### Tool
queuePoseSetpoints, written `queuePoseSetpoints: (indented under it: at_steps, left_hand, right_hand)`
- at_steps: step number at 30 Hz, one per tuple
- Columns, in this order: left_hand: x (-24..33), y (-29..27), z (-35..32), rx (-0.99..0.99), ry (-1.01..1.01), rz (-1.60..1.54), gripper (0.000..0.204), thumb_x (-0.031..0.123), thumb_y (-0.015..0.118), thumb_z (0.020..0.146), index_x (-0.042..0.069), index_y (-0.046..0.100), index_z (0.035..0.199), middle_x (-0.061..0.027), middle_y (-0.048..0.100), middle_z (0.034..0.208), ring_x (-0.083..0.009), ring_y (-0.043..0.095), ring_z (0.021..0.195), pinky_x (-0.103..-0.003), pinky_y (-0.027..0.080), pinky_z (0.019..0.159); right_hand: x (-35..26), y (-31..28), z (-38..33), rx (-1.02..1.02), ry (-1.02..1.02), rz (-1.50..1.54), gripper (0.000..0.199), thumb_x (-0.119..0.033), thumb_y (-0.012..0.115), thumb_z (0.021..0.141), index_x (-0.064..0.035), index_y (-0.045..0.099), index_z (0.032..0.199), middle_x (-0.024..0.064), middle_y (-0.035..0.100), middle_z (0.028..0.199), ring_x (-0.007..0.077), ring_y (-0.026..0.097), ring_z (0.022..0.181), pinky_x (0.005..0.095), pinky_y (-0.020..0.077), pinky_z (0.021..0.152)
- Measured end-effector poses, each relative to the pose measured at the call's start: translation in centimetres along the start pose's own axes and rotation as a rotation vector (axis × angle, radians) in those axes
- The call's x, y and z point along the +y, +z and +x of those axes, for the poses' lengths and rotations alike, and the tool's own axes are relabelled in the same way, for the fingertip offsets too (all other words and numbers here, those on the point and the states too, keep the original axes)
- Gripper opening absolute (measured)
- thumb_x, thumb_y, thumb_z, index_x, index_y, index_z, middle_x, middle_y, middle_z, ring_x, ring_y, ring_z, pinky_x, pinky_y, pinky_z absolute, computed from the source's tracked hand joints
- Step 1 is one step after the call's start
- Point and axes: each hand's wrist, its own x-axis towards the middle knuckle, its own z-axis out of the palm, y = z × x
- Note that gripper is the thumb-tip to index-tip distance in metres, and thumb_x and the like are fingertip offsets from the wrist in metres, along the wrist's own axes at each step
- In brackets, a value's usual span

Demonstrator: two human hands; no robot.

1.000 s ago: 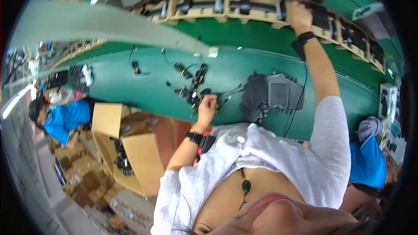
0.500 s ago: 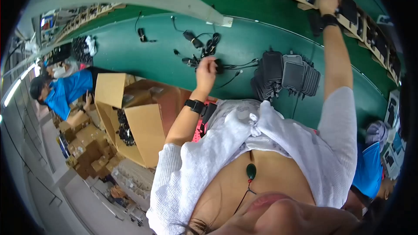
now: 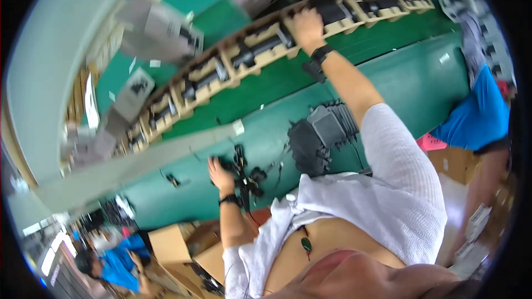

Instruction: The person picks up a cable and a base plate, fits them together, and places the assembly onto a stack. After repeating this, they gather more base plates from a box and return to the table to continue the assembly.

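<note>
My left hand [image 3: 220, 176] is over the green worktable with its fingers stretched out, beside a loose pile of black cables and adapters [image 3: 244, 174]. It appears to touch a black adapter [image 3: 225, 162] at the pile's edge. Farther off, my right hand [image 3: 308, 26] reaches into a row of brown moulded trays [image 3: 292, 51], next to a flat black device [image 3: 331, 12] lying in one. Its fingertips are hidden and blurred, so any grip is unclear. Between my arms lie stacked flat black devices [image 3: 309, 147] and a leaning row of dark grey ones [image 3: 331, 124].
Long black parts [image 3: 266, 45] fill other trays along the green line. Grey boxes [image 3: 160, 30] stand behind it. A pale beam [image 3: 138, 163] crosses at left. An open cardboard box [image 3: 172, 242] stands below the table edge. People in blue work at left [image 3: 119, 268] and right [image 3: 479, 111].
The whole view has turned and shifted toward the tray row. My left hand has gone from above the cables to their left side, fingers straighter. My right hand is still at the trays.
</note>
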Motion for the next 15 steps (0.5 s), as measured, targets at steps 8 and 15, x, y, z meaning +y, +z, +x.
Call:
queuePoseSetpoints:
  at_steps: [8,15]
  left_hand:
    - [-1.9,-0.6,1.6,-0.023,0.054,0.148,0.041,0.005,0.062,0.07,0.006,0.051,0.109,-0.0204,0.048,0.106,-0.0395,0.047,0.101,-0.046,0.041,0.085]
    - [-2.6,-2.1,1.7,0.031,0.123,0.106,0.023,0.02,0.066,0.077,0.005,0.06,0.094,-0.016,0.056,0.094,-0.0361,0.053,0.086,-0.047,0.045,0.07]
  right_hand:
    - [-1.4,4.3,1.8,0.213,-0.018,0.178,0.028,-0.015,0.051,0.076,-0.0161,0.06,0.103,0.0063,0.058,0.089,0.0218,0.058,0.079,0.0319,0.0503,0.052]
    - [1.7,0.8,-3.7,0.044,-0.158,0.094,0.033,-0.043,0.058,0.078,-0.0157,0.064,0.096,-0.0013,0.054,0.091,0.0196,0.045,0.094,0.034,0.0352,0.078]
